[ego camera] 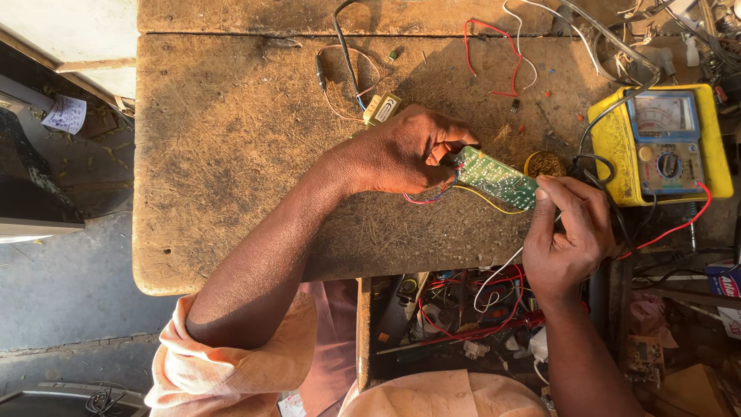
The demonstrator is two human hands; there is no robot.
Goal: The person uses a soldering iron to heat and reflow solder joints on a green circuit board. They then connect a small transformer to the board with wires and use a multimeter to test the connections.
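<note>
Holding a small green circuit board (494,177) between both hands, we have it lifted just above the worn wooden bench top (231,154), tilted so its soldered side faces us. Nearest to us, below the right hand (562,243), an open drawer (455,316) is stuffed with red and white wires and small parts. Our right hand is closed in a pinch, thumb and fingertips clamping the board's right end. Our left hand (405,150) curls round the left end, thumb and fingers nipping its edge, with red, blue and yellow leads (432,197) trailing out from under the palm.

We judge the board light and stiff but fragile: thin, brittle at the corners, with solder joints and fine leads that could tear if pulled. It is best held by its bare edges, as both hands do now, not by the wires or the face. The attached leads will drag a little, so the grip needs to be firm yet gentle.

Just beyond the left hand lies a small yellow-wrapped transformer (382,108) with thin leads looping off it. Beyond the right hand's fingertips sits a small round tin (546,164) of dark stuff, and to the right of that a yellow analogue multimeter (664,143) with black and red probe leads. Farther off, a loose red wire (505,58) and a tangle of grey cables (617,46) lie at the bench's far edge.
</note>
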